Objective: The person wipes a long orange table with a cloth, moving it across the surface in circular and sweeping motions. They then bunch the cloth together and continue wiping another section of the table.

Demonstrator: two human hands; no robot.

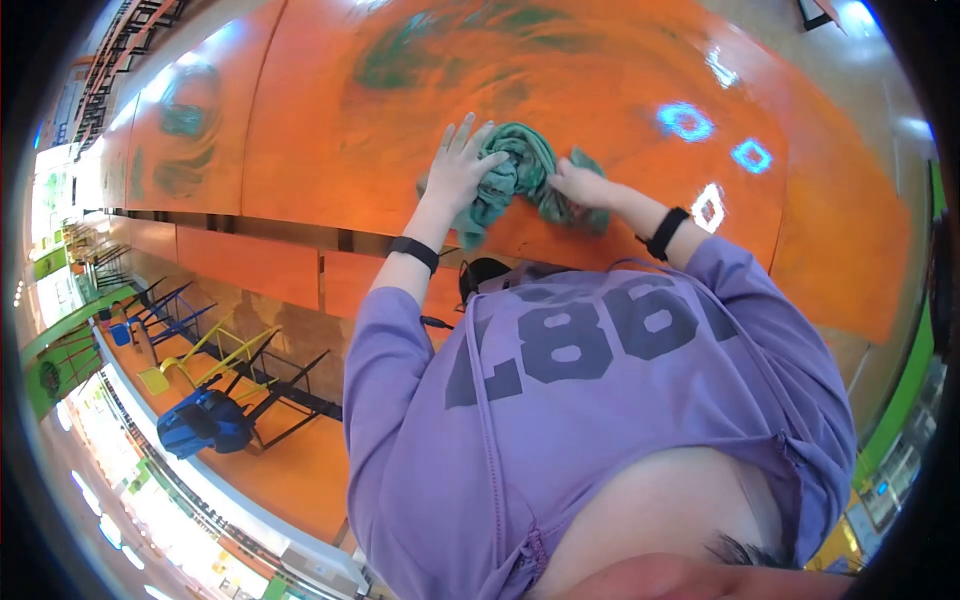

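A bunched green cloth (519,160) lies twisted on the orange table (330,120), close to my body. At the cloth's left side is my left hand (458,168), its fingers spread and stretched out, with the thumb lying over the folds. My right hand (582,186) is closed on the right part of the cloth, fingers curled into it. Some cloth sticks out past both sides of that hand.
Greenish streaks (430,50) and bright light reflections (685,122) show on the tabletop. A gap and lower orange panels (250,262) run along the near left edge. Further left are a yellow chair (225,345), a blue backpack (205,420) and other chairs.
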